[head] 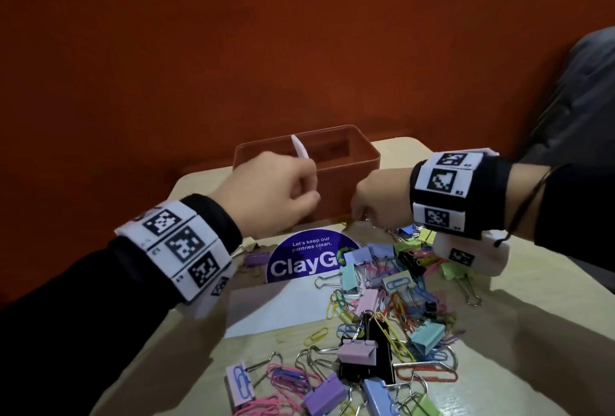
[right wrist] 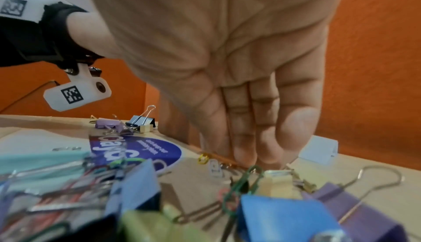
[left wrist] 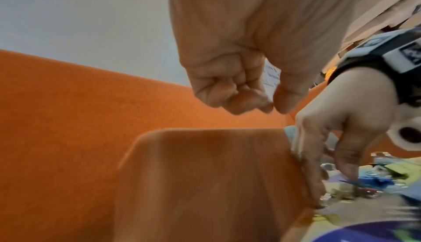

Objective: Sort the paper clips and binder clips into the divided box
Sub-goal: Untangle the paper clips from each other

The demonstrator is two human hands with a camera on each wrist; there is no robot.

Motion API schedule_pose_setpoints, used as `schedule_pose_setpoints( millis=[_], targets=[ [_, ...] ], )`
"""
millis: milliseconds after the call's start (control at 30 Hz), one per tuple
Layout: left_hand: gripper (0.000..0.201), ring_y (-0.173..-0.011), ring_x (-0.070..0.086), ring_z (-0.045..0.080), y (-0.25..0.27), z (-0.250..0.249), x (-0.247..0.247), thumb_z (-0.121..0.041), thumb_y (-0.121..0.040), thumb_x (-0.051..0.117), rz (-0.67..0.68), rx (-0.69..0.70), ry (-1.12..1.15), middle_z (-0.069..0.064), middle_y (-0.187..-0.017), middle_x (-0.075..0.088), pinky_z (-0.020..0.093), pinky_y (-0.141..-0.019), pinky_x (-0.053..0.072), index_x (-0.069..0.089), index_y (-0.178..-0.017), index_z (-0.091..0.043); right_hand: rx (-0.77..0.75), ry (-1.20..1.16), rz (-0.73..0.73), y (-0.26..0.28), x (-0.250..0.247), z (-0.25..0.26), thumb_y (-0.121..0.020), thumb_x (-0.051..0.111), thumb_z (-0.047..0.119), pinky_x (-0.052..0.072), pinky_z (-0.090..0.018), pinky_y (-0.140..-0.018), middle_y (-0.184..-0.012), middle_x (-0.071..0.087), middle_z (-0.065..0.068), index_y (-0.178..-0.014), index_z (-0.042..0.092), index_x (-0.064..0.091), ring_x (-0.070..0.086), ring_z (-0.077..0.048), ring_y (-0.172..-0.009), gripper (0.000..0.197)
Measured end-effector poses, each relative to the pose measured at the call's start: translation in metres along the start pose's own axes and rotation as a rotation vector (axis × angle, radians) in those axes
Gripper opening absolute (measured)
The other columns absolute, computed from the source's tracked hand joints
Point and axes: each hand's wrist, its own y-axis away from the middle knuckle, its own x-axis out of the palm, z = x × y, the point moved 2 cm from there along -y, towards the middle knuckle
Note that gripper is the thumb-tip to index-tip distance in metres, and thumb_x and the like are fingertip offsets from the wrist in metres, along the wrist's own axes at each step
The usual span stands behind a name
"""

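The orange divided box (head: pixel 346 182) stands at the table's far side with a white divider (head: pixel 299 146) across it. My left hand (head: pixel 276 189) hovers as a fist at the box's front left wall; in the left wrist view its fingers (left wrist: pixel 230 94) are curled with the thumb against them and nothing shows inside. My right hand (head: pixel 372 209) reaches down at the box's front right corner. Its straight fingers (right wrist: pixel 262 147) touch the table among small clips, including a yellow one (right wrist: pixel 203 158). A mixed pile of coloured paper clips and binder clips (head: pixel 382 315) covers the near table.
A round blue ClayGo sticker (head: pixel 306 259) and a white sheet (head: pixel 276 306) lie between box and pile. A purple binder clip (head: pixel 256 257) sits under my left wrist, with a black one (right wrist: pixel 141 120) beside it. An orange seat back rises behind; a grey-clothed leg (head: pixel 582 116) is at right.
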Motion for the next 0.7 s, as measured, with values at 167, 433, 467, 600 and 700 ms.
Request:
schedule_pose_setpoints(
  millis=[167,433,467,600,700],
  targets=[
    [0.018,-0.089,0.062,0.013,-0.004,-0.006,0.035,-0.026,-0.088,0.056,0.332,0.027,-0.054,-0.007,-0.096,0.068,0.032,-0.079,0.052,0.067,-0.103,-0.028,-0.086,-0.071,-0.038,0.002,0.003,0.006,-0.088,0.048,0.006,0.050,-0.030,-0.087,-0.113,0.067,0.005,-0.120,0.028,0.066,0.060,-0.020,-0.101,0.043],
    [0.040,-0.108,0.057,0.021,-0.012,-0.011,0.054,-0.019,-0.091,0.057,0.474,0.097,-0.143,-0.002,-0.119,0.062,0.037,-0.091,0.049,0.059,-0.130,-0.030,-0.032,-0.096,-0.092,-0.003,0.006,0.005,-0.081,0.065,0.016,0.049,-0.024,-0.073,-0.101,0.069,0.000,-0.107,0.021,0.072,0.062,-0.020,-0.093,0.028],
    [0.038,-0.107,0.057,0.020,-0.012,-0.010,0.053,-0.020,-0.091,0.058,0.474,0.103,-0.145,-0.002,-0.117,0.061,0.037,-0.090,0.049,0.061,-0.127,-0.030,-0.041,-0.098,-0.090,-0.005,0.007,0.005,-0.080,0.067,0.017,0.050,-0.026,-0.075,-0.100,0.069,0.001,-0.107,0.021,0.072,0.062,-0.020,-0.093,0.027],
    [0.024,-0.096,0.061,0.017,-0.011,-0.009,0.050,-0.013,-0.086,0.061,0.428,0.072,-0.079,-0.004,-0.103,0.067,0.032,-0.084,0.051,0.072,-0.103,-0.025,-0.089,-0.097,-0.105,-0.008,0.006,0.012,-0.079,0.069,0.020,0.055,-0.032,-0.078,-0.087,0.066,0.004,-0.099,0.023,0.073,0.061,-0.018,-0.086,0.021],
    [0.022,-0.090,0.062,0.015,-0.009,-0.008,0.048,-0.009,-0.085,0.059,0.419,0.046,-0.081,-0.004,-0.098,0.068,0.025,-0.078,0.050,0.074,-0.095,-0.020,-0.124,-0.067,-0.080,-0.010,0.003,0.017,-0.076,0.069,0.012,0.054,-0.029,-0.073,-0.069,0.053,0.010,-0.101,0.022,0.071,0.057,-0.017,-0.079,0.026]
  ],
)
